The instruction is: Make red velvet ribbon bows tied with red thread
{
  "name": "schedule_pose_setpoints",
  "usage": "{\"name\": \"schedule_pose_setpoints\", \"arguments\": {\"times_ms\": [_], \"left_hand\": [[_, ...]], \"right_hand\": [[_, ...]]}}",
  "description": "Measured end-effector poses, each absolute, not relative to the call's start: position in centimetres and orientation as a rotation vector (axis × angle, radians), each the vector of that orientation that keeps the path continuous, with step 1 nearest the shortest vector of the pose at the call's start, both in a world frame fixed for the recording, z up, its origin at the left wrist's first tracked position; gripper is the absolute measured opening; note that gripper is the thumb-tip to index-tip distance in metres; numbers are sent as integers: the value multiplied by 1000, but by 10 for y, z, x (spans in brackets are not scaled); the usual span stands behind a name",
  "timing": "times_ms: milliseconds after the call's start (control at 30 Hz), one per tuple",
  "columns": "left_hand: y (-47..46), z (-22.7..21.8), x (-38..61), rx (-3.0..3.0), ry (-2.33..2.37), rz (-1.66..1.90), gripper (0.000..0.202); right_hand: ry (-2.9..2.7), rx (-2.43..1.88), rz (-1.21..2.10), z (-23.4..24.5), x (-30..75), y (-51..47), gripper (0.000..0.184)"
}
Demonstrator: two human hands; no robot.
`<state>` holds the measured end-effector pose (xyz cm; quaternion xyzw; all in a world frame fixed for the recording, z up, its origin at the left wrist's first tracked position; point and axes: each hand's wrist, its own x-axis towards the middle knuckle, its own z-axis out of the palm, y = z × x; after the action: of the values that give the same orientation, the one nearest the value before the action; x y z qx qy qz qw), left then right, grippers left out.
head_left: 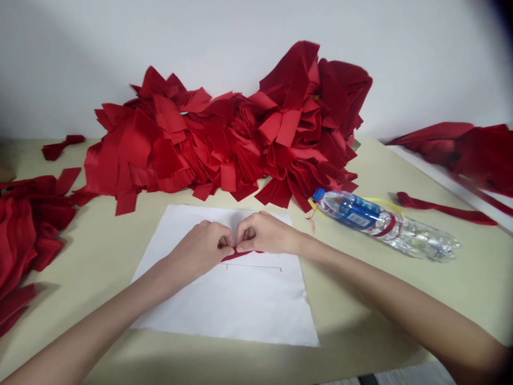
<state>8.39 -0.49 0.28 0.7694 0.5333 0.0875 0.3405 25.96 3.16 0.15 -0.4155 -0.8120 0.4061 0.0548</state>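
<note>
Strip: a red strip lies on the paper between the hands, under the fingertips, its right end showing past the right hand.
Fingers: both hands curl inward, their fingertips together and pinching the strip's upper edge.
Left hand: on the near-left side of the strip, resting over the paper.
Right hand: just right of the left hand, knuckles raised.
Paper: a white sheet under both hands, with thin drawn lines just near the strip.
Bottle: a crushed plastic bottle lies right of the paper.
Red pieces: a large pile at the far side, a heap left, and a long strip right.
Table: a pale tabletop holds them all.
</note>
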Motion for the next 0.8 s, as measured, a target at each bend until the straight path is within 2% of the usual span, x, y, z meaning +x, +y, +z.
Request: {"name": "schedule_pose_setpoints", "arguments": {"times_ms": [133, 300, 567, 800], "left_hand": [[-5, 3, 84, 2056, 1403, 235, 23], [-7, 2, 81, 2104, 1312, 262, 19], [-36, -15, 76, 2881, 1154, 198, 28], [-43, -17, 73, 3089, 1029, 75, 26]], "right_hand": [[-2532, -1177, 1083, -1, 261, 30, 5], [-2676, -787, 732, -12, 270, 24, 9], [-2837, -490, 144, -25, 280, 14, 24], [-2844, -415, -1, -25, 286, 13, 25]]}}
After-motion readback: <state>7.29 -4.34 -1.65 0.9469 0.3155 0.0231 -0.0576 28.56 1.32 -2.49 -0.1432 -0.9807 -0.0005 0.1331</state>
